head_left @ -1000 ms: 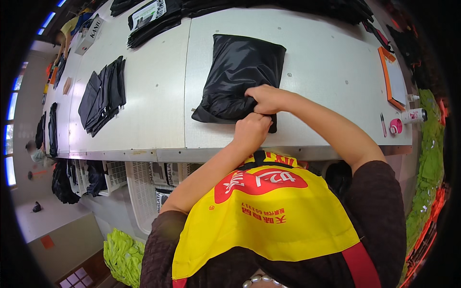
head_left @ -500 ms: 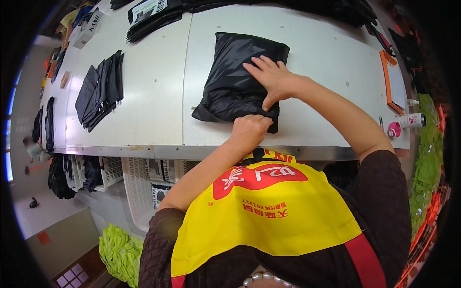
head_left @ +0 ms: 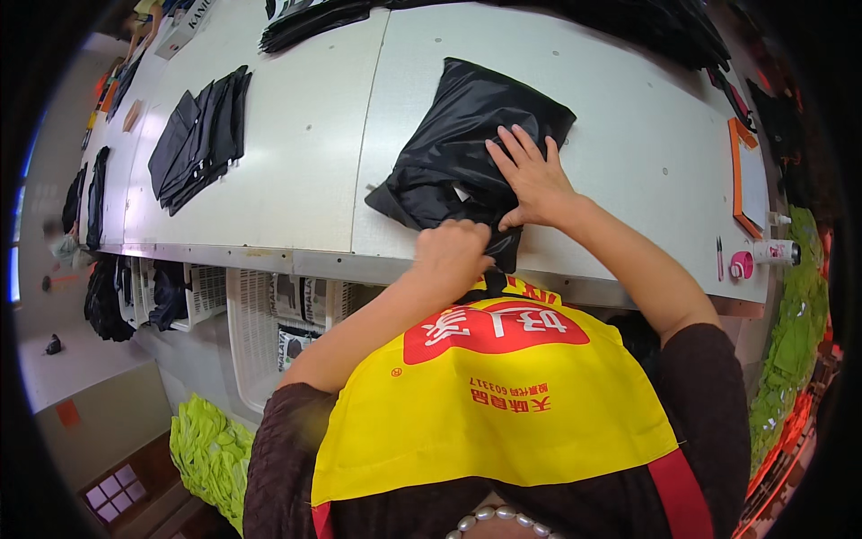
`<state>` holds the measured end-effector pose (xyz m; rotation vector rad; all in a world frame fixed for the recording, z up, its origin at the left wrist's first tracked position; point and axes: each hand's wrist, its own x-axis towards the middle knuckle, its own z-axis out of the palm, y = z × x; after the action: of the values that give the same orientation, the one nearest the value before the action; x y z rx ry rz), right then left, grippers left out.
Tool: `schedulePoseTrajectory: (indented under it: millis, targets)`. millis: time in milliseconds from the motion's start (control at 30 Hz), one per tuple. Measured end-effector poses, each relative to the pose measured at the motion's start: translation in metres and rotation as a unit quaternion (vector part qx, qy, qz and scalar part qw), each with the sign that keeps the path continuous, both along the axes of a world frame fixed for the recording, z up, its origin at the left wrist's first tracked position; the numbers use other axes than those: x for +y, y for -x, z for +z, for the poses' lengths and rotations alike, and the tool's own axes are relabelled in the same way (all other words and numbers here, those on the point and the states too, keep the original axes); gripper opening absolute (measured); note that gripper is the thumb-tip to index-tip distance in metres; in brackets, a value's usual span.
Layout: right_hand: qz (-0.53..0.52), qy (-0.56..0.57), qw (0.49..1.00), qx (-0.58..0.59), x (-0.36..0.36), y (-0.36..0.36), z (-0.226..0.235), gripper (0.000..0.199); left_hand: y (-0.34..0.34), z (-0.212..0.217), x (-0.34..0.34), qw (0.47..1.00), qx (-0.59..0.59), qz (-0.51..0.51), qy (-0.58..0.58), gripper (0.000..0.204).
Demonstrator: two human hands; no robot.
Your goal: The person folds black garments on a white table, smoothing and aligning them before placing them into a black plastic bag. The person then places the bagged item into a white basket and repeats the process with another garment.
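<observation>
Watching remotely, I saw the black bag (head_left: 485, 103) at the frame's upper centre on the counter (head_left: 301, 171), long axis slanting lower left to upper right, extending upward from the curled fingers of the left hand (head_left: 452, 249), grip unclear, beneath the spread fingers of the right hand (head_left: 542, 186).

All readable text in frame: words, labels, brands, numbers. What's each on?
Locations only; wording not copied.
Yellow apron: large white characters on red; smaller red characters, digits.
White rectangular box: dark capitals, partly cropped.
Grey-and-white flat packages: dark capitals, partly hidden.
White cylindrical bottle: print too small to read.
Glossy black package: white patch, nothing legible.
</observation>
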<state>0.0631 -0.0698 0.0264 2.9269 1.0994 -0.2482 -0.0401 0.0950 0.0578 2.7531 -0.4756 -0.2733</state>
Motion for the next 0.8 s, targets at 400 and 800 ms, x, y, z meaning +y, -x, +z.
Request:
schedulePoseTrajectory:
  millis: [400,800]
  targets:
    - [0.024,-0.330,0.932,0.145,0.057,0.013,0.008,0.053,-0.010,-0.035,0.061,0.976,-0.190,-0.062,0.091,0.012]
    - [0.019,-0.155,0.963,0.218,0.054,0.004,-0.017,0.022,-0.017,-0.047,0.025,0.961,-0.140,-0.052,0.234,0.013]
